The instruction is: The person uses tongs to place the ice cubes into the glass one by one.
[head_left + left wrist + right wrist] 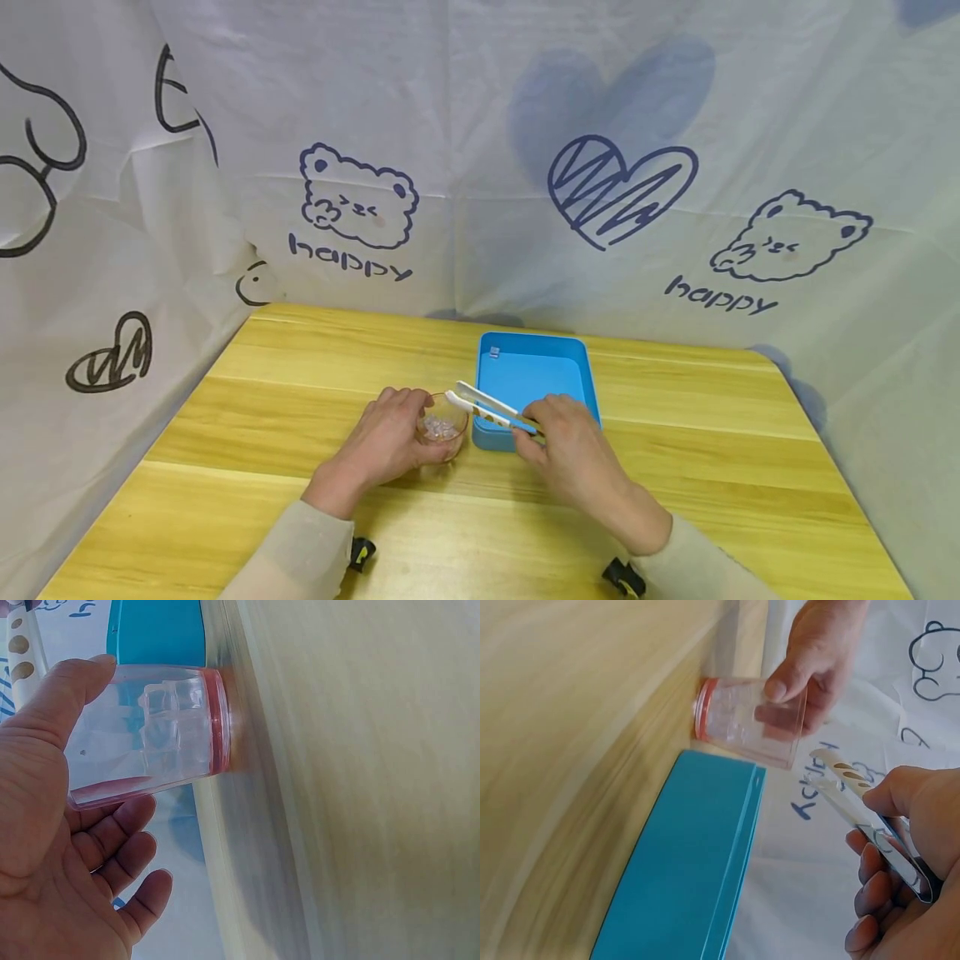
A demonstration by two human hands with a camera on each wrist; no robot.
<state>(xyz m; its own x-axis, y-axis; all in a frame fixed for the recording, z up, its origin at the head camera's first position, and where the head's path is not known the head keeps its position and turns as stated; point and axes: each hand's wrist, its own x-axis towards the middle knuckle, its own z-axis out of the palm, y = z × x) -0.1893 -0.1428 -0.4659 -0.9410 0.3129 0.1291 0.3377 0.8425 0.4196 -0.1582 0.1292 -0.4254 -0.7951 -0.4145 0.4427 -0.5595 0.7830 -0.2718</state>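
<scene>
A clear cup (120,742) with a reddish base stands on the table, several clear cubes (172,720) at its bottom. My left hand (386,442) grips it near the rim, thumb on one side and fingers on the other. In my right hand (573,450) is a pair of tongs (855,795), white with brown spots, pinched between thumb and fingers. The tong tips lie close above the cup's rim in the head view, with nothing seen between them. Beside the cup sits a blue tray (536,375), one clear cube (494,352) in its far left corner.
The wooden table (247,425) reaches back to a white curtain (465,158) printed with bears and hearts. More of the curtain hangs along the left and right sides. The tray's raised wall (682,855) stands between the cup and my right forearm's side.
</scene>
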